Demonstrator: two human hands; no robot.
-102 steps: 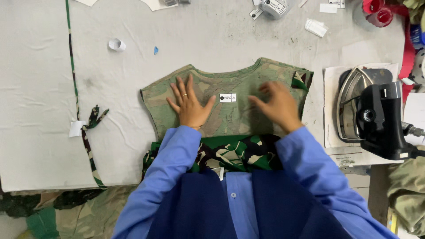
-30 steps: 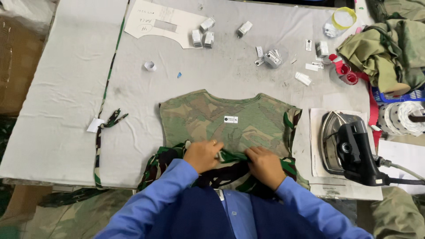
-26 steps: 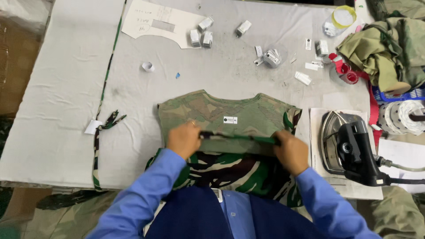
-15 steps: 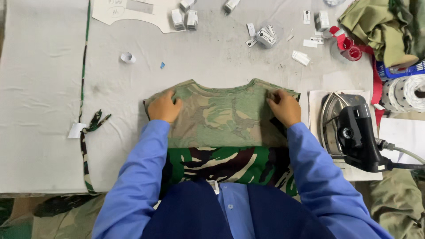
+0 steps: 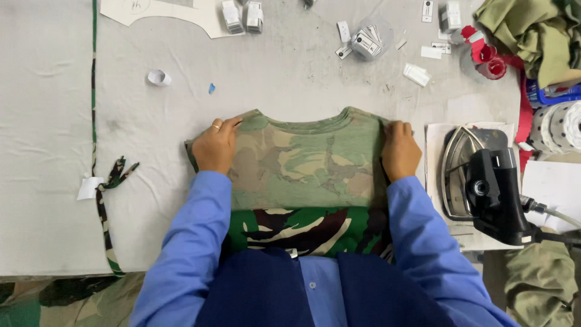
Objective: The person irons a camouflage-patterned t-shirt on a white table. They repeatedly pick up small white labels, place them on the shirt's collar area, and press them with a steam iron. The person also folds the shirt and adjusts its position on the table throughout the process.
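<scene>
A camouflage shirt point(image 5: 302, 163) lies folded on the grey table point(image 5: 302, 66), its pale inside face up and a darker green camouflage part point(image 5: 302, 227) showing at the near edge. My left hand point(image 5: 215, 145) presses flat on the shirt's left side, fingers together, a ring on one finger. My right hand point(image 5: 399, 148) grips the shirt's right edge, fingers curled over the fold. Blue sleeves cover both forearms.
A steam iron point(image 5: 484, 181) rests on a pad to the right. A camouflage strip point(image 5: 106, 194) runs down the left. Small label packs point(image 5: 242, 15) and tags point(image 5: 417, 72) lie at the back. Olive fabric point(image 5: 532, 30) is piled at the back right, with tape rolls point(image 5: 557, 127) beside it.
My hands lifted the shirt's lower part from the near edge, folded it up over the label, and slid apart to the left and right sides. The label is covered now.
</scene>
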